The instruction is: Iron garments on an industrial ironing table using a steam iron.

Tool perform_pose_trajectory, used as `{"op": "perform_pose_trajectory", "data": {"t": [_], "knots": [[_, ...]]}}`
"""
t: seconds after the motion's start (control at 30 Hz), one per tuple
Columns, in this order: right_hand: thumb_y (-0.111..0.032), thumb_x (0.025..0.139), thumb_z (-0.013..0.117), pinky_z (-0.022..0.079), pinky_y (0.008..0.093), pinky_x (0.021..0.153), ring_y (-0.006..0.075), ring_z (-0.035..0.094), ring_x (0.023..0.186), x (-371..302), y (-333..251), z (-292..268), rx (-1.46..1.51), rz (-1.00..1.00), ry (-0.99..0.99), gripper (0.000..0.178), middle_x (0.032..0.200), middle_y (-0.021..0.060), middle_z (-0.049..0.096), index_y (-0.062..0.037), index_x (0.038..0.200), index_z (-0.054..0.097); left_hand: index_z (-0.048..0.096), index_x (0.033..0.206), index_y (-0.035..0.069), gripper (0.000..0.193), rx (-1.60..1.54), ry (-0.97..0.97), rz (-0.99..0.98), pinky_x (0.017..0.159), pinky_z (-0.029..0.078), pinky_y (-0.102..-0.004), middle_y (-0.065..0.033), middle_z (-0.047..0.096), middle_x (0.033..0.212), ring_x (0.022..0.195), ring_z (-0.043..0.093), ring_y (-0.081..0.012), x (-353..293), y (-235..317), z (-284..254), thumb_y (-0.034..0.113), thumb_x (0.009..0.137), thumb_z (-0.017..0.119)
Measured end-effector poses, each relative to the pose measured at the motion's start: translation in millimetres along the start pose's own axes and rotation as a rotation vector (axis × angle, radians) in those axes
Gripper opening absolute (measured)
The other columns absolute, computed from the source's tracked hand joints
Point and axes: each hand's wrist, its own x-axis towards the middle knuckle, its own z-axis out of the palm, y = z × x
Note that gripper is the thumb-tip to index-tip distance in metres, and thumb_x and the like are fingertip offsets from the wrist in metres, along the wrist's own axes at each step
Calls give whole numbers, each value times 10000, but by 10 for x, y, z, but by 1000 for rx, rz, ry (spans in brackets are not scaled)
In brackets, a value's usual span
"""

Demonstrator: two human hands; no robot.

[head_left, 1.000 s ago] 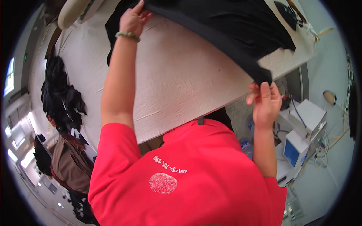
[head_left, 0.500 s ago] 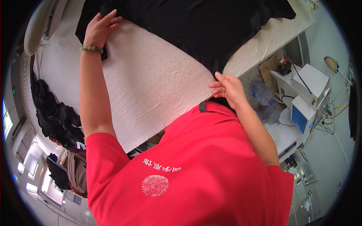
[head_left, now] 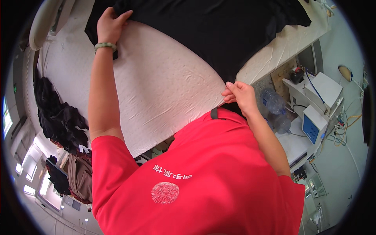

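A black garment [head_left: 203, 31] of thin, smooth cloth lies spread over the far part of a pale padded table. My left hand [head_left: 111, 26], with a beaded bracelet on its wrist, holds the garment's near-left edge; its fingertips are partly hidden in the cloth. Toward the table's near-right edge the garment narrows to a point. My right hand [head_left: 243, 96] pinches that narrow end between thumb and fingers. Between my hands, the near edge of the cloth runs in a slanting curve.
The table [head_left: 156, 86] has a wrinkled light cover. A heap of black cloth [head_left: 58, 113] hangs along its left side. On the right are clear plastic bottles [head_left: 273, 101], a white device with a blue panel [head_left: 311, 127] and loose cables [head_left: 340, 125].
The fingers of my left hand have closed onto the cloth, where they were spread before. Both hands keep their places on the garment; the whole view has shifted slightly.
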Motion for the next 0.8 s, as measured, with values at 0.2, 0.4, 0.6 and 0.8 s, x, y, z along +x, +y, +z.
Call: {"op": "perform_pose_trajectory", "data": {"t": [0.2,0.4,0.6,0.8], "knots": [[-225,1005,664,530,239,535,117,671,585,18,19,97,-140,-107,0,289,746,101,715,-19,814,599,626,1027,48,396,597,280,326,656,529,-386,-96,658,768,729,667,-287,-142,74,154,317,825,835],[-264,997,676,520,257,515,110,663,565,4,-41,106,-183,-82,18,333,707,96,703,-5,804,595,628,1037,56,389,608,410,352,678,527,-392,-91,676,828,768,658,-313,-216,19,240,320,832,828],[-271,967,704,525,285,553,172,673,573,-18,-493,-35,-726,-125,-1,287,685,98,693,2,909,633,635,1089,71,390,481,712,340,835,513,-396,-81,671,1066,1003,636,-298,-535,52,459,271,819,834],[-173,901,703,551,361,759,255,697,888,201,-1382,336,-1050,-906,133,300,999,104,704,-75,1182,665,494,1392,16,831,521,408,465,1126,362,-472,-172,536,1406,1339,478,-354,-1102,242,898,408,757,859]]}}
